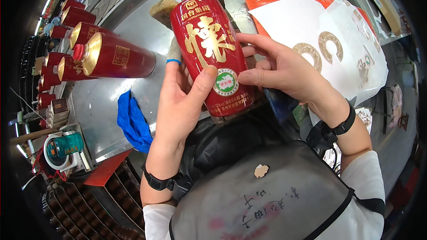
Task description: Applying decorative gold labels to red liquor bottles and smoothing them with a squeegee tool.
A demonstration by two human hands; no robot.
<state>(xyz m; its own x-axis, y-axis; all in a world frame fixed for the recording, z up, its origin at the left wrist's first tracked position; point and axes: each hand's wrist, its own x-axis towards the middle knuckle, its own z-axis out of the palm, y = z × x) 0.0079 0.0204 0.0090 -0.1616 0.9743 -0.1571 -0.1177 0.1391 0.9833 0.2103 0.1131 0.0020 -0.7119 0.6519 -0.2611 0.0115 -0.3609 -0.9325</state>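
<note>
A glossy red bottle [202, 22] with gold characters leans back in front of me, its neck pointing away. A round green-and-white sticker [226, 83] sits low on its front. My left hand [184, 95], with a blue band on one finger, is closed on the bottle's left side, its thumb at the sticker's left edge. From the right, my right hand [284, 64] grips the bottle, its thumb pressing beside the sticker's right edge. Wooden supports [162, 11] show behind the bottle; where it rests on them is partly hidden.
Several red bottles with gold tops [120, 58] stand at left on the metal table [100, 102]. A crumpled blue cloth [133, 122] lies near the front edge. On the right are white sticker sheets [331, 73] over an orange-red sheet [258, 1]. A teal-lidded container [66, 146] stands lower left.
</note>
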